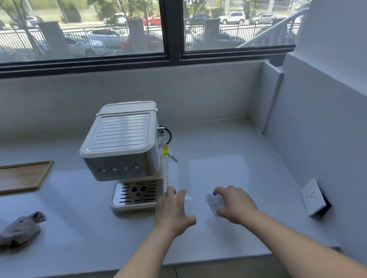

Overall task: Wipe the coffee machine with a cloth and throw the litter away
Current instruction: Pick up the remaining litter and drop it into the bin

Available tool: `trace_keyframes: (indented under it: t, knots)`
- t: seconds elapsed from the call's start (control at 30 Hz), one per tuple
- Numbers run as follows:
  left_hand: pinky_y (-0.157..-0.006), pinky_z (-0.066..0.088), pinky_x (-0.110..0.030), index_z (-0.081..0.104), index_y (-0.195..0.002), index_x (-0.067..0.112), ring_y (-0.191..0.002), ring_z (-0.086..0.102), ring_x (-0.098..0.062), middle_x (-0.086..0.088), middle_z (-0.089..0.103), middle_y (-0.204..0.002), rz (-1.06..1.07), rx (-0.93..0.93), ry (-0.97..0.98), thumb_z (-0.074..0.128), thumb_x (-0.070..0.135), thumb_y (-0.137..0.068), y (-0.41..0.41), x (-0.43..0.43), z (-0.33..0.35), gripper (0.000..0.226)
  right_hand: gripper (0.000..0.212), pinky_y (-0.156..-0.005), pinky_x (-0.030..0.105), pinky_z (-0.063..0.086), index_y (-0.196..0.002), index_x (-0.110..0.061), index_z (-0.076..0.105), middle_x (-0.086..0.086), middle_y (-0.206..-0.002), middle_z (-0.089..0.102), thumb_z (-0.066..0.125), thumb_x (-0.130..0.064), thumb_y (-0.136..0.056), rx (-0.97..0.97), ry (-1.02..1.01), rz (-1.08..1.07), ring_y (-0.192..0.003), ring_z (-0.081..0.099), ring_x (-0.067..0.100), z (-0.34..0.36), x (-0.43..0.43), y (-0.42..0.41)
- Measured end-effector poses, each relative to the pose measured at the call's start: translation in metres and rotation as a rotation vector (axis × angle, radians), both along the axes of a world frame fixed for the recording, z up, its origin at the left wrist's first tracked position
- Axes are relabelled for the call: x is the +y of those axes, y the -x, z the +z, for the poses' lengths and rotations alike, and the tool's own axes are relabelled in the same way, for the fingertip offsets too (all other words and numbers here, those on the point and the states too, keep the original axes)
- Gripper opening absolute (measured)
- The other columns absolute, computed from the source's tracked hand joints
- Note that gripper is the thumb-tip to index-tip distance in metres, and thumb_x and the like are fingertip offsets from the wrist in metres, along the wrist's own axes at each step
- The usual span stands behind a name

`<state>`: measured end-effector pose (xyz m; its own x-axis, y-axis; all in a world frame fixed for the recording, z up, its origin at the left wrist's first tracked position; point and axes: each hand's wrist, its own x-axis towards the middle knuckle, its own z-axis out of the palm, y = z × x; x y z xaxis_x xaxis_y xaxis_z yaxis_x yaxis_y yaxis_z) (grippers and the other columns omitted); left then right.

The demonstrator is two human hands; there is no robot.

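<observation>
A cream coffee machine point(122, 146) stands on the pale counter point(237, 155), its drip tray facing me. A crumpled grey cloth point(16, 233) lies on the counter far to the left, with no hand near it. My left hand point(173, 211) rests just right of the drip tray, fingers curled over a small clear plastic piece of litter point(189, 204). My right hand point(234, 203) pinches a white and blue wrapper point(213, 203) lying on the counter. The hands cover part of both pieces.
A shallow wooden tray point(14, 178) lies at the left of the counter. A white socket block point(314, 196) sits against the right wall. A window runs along the back above an upstand. The counter's front edge is just below my forearms.
</observation>
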<state>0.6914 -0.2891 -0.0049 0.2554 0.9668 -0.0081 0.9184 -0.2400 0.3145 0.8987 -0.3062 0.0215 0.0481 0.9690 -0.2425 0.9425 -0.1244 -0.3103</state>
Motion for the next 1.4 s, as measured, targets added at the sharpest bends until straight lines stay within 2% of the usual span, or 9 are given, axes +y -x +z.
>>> trace_keyframes:
  t: [0.1,0.23,0.37,0.53,0.67,0.87,1.17,1.3,1.4]
  knots:
    - [-0.088,0.041,-0.033,0.045,-0.135,0.023,-0.102,0.048,-0.026,-0.004,0.042,-0.121,-0.029,-0.001,0.002,0.064,0.054,-0.065,0.02,-0.027,0.002,0.079,0.051,-0.075,0.036,0.051,-0.128,-0.034,0.051,0.001,-0.111,0.055,0.06,-0.027,-0.078,0.004,0.003,-0.023,-0.105,0.051,0.025,0.004,-0.03,0.019]
    - [-0.096,0.043,-0.036,0.044,-0.137,0.02,-0.113,0.047,-0.028,-0.008,0.04,-0.133,-0.05,-0.004,-0.004,0.068,0.051,-0.067,0.04,-0.057,0.005,0.08,0.051,-0.071,0.034,0.048,-0.128,-0.033,0.051,0.002,-0.109,0.055,0.06,-0.026,-0.078,0.017,0.006,-0.039,-0.103,0.052,0.026,0.005,-0.062,0.04]
    - [-0.092,0.044,-0.033,0.046,-0.135,0.019,-0.106,0.049,-0.027,-0.006,0.043,-0.122,-0.044,-0.009,-0.004,0.068,0.049,-0.067,0.053,-0.085,0.011,0.078,0.048,-0.075,0.036,0.051,-0.129,-0.032,0.051,0.004,-0.11,0.056,0.056,-0.027,-0.082,0.046,-0.014,-0.034,-0.102,0.055,0.028,0.002,-0.085,0.056]
    - [-0.09,0.047,-0.035,0.041,-0.138,0.022,-0.106,0.049,-0.025,-0.004,0.043,-0.122,0.006,-0.041,0.02,0.068,0.051,-0.071,0.061,-0.117,0.008,0.077,0.052,-0.081,0.04,0.053,-0.133,-0.03,0.048,0.007,-0.114,0.056,0.058,-0.025,-0.082,0.077,-0.011,0.032,-0.103,0.057,0.029,-0.01,-0.103,0.065]
    - [-0.09,0.05,-0.034,0.041,-0.139,0.024,-0.103,0.051,-0.021,-0.001,0.043,-0.121,0.082,-0.068,0.026,0.068,0.053,-0.074,0.063,-0.151,-0.009,0.076,0.053,-0.08,0.04,0.053,-0.136,-0.03,0.046,0.006,-0.116,0.058,0.057,-0.029,-0.084,0.128,-0.004,0.12,-0.102,0.058,0.028,-0.026,-0.12,0.065]
    - [-0.08,0.053,-0.03,0.042,-0.136,0.03,-0.097,0.053,-0.015,0.003,0.044,-0.118,0.193,-0.101,0.08,0.066,0.057,-0.07,0.059,-0.206,-0.045,0.075,0.054,-0.081,0.039,0.053,-0.136,-0.031,0.045,0.005,-0.121,0.059,0.055,-0.033,-0.083,0.189,-0.004,0.21,-0.105,0.059,0.028,-0.056,-0.157,0.063]
    - [-0.08,0.053,-0.033,0.044,-0.133,0.03,-0.099,0.054,-0.019,0.003,0.042,-0.115,0.256,-0.1,0.259,0.064,0.059,-0.068,0.071,-0.238,-0.127,0.075,0.043,-0.068,0.036,0.053,-0.12,-0.032,0.052,0.0,-0.099,0.059,0.053,-0.035,-0.078,0.132,0.185,0.192,-0.083,0.057,0.022,-0.141,-0.192,0.073]
    - [-0.078,0.051,-0.033,0.048,-0.129,0.028,-0.099,0.054,-0.021,0.002,0.043,-0.113,0.258,-0.095,0.338,0.066,0.056,-0.067,0.085,-0.247,-0.186,0.071,0.047,-0.064,0.032,0.041,-0.124,-0.031,0.048,0.002,-0.106,0.058,0.056,-0.032,-0.078,0.066,0.299,0.222,-0.081,0.047,0.02,-0.213,-0.204,0.086]
    - [-0.077,0.051,-0.033,0.046,-0.133,0.029,-0.103,0.053,-0.022,0.0,0.043,-0.116,0.239,-0.077,0.392,0.069,0.054,-0.068,0.09,-0.254,-0.229,0.073,0.047,-0.063,0.032,0.043,-0.125,-0.033,0.047,0.0,-0.104,0.058,0.058,-0.037,-0.08,0.051,0.366,0.208,-0.08,0.049,0.019,-0.263,-0.213,0.093]
